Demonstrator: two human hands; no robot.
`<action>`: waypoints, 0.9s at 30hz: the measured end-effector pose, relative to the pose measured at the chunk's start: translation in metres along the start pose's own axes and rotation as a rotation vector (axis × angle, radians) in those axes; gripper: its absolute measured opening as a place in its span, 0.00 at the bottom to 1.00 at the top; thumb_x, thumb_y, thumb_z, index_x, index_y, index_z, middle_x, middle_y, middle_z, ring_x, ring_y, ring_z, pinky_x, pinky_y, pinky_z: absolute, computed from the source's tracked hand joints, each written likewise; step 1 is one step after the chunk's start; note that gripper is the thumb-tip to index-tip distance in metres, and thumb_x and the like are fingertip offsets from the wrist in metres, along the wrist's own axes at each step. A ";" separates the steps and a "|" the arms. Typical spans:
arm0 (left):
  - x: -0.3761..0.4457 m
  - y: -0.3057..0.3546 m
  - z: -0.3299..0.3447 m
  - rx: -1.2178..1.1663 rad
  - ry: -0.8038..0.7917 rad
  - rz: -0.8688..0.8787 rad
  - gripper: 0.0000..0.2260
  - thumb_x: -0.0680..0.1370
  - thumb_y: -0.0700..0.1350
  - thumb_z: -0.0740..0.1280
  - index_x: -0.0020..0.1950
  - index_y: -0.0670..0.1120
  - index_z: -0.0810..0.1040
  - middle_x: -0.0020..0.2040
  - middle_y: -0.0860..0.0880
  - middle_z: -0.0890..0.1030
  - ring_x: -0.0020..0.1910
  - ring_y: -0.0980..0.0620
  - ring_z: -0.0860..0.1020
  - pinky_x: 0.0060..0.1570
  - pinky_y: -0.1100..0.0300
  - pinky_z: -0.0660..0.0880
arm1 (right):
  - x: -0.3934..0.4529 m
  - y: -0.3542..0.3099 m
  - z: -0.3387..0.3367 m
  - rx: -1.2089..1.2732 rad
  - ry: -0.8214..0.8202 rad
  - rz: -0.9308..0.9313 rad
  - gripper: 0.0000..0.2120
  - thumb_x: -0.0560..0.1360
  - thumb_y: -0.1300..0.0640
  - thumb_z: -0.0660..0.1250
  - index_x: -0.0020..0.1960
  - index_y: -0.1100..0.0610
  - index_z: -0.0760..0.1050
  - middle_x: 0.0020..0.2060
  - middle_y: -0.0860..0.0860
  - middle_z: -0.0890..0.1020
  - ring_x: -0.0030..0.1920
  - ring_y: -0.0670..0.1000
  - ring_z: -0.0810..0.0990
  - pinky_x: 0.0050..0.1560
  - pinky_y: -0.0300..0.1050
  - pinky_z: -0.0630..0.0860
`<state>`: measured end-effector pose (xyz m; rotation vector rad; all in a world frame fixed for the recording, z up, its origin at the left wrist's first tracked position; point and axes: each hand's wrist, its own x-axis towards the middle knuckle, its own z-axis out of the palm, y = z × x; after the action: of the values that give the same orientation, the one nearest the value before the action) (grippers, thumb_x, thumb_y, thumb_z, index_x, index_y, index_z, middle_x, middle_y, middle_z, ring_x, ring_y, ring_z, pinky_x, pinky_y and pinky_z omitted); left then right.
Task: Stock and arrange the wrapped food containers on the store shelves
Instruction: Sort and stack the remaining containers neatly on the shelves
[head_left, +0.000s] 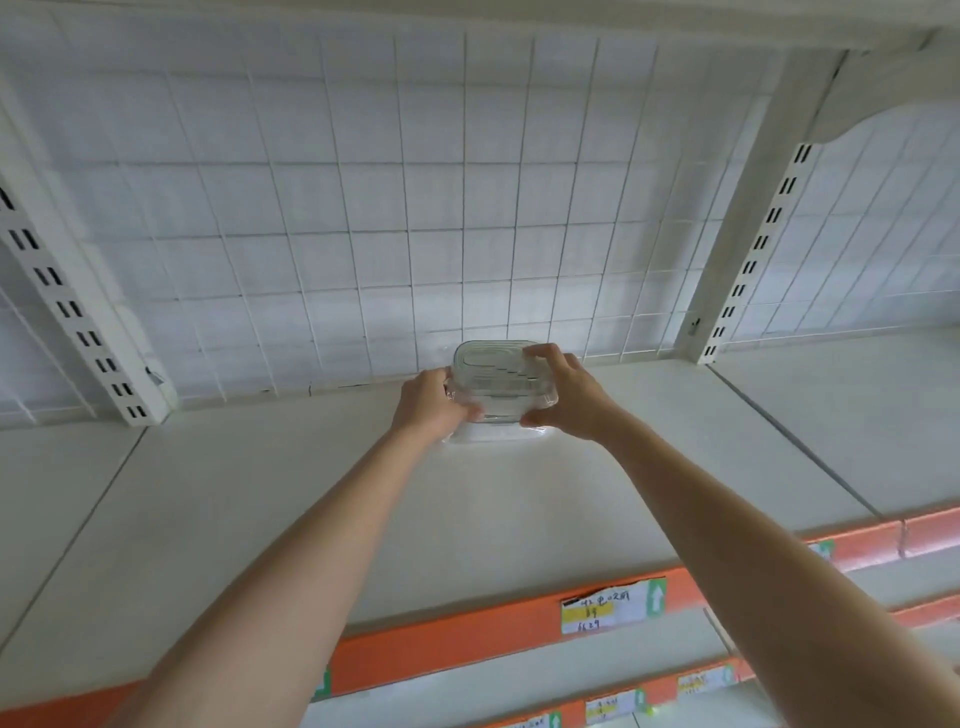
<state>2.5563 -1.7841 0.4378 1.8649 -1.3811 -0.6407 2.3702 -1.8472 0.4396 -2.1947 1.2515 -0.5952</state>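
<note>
A clear wrapped food container (493, 382) with a ribbed lid sits toward the back of the white shelf (260, 493), close to the wire grid. My left hand (431, 408) grips its left side. My right hand (563, 395) holds its right side, fingers curled over the lid's corner and thumb at the lower front. Both arms reach far in over the shelf. A strip of clear wrap shows under the container's front edge.
A white wire grid back panel (415, 208) stands behind the shelf. Slotted white uprights (78, 322) (753, 249) frame the bay. An orange price rail (467, 634) with paper labels (602, 610) runs along the shelf front; lower shelves with more rails show below right.
</note>
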 end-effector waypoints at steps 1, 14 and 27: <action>0.004 0.004 0.006 -0.003 0.000 -0.001 0.20 0.67 0.43 0.78 0.57 0.44 0.78 0.46 0.51 0.77 0.46 0.52 0.73 0.41 0.66 0.65 | 0.003 0.006 -0.006 -0.006 -0.004 0.001 0.40 0.64 0.60 0.78 0.69 0.49 0.61 0.62 0.54 0.68 0.55 0.53 0.70 0.50 0.39 0.64; 0.018 0.017 0.029 -0.013 0.057 0.009 0.18 0.66 0.44 0.78 0.52 0.46 0.77 0.38 0.52 0.74 0.41 0.51 0.73 0.31 0.67 0.63 | 0.020 0.033 -0.027 -0.068 -0.019 -0.079 0.40 0.64 0.58 0.78 0.70 0.49 0.61 0.62 0.52 0.71 0.50 0.49 0.71 0.49 0.39 0.64; 0.002 0.008 0.019 0.107 0.002 0.018 0.15 0.74 0.50 0.71 0.54 0.42 0.78 0.42 0.51 0.77 0.44 0.51 0.75 0.40 0.62 0.68 | 0.024 0.013 -0.025 -0.262 -0.058 -0.060 0.39 0.67 0.55 0.76 0.70 0.52 0.58 0.63 0.56 0.68 0.60 0.60 0.72 0.57 0.51 0.72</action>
<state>2.5383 -1.7925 0.4320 1.9334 -1.4547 -0.5657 2.3578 -1.8799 0.4526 -2.4522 1.2992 -0.4057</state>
